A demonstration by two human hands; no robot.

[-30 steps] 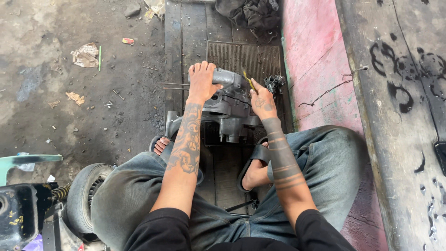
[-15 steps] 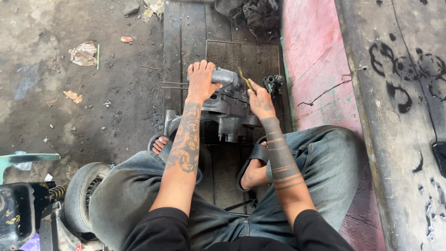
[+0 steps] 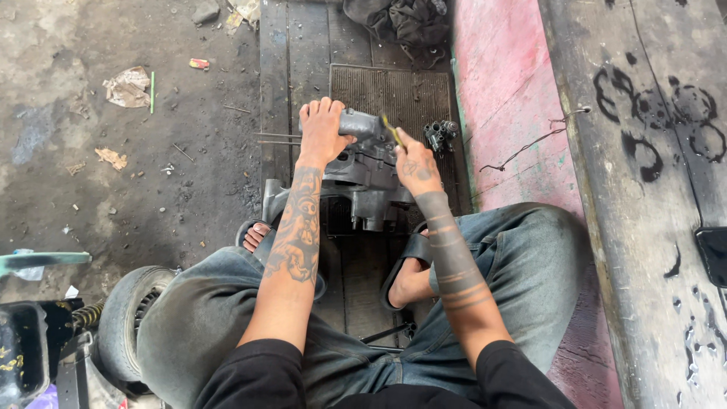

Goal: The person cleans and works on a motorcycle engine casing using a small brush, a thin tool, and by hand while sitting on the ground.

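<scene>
The left hand (image 3: pixel 322 132) is closed over the top of a grey engine casing (image 3: pixel 363 170), which stands on the dark boards (image 3: pixel 291 68) between the sandalled feet. A thin yellow-handled tool (image 3: pixel 391 130) is pinched in the right hand (image 3: pixel 415 163) against the casing's upper edge. The work appears unfinished. A small black part (image 3: pixel 440 135) lies just beside; a dark rag (image 3: pixel 401 21) lies beyond.
</scene>
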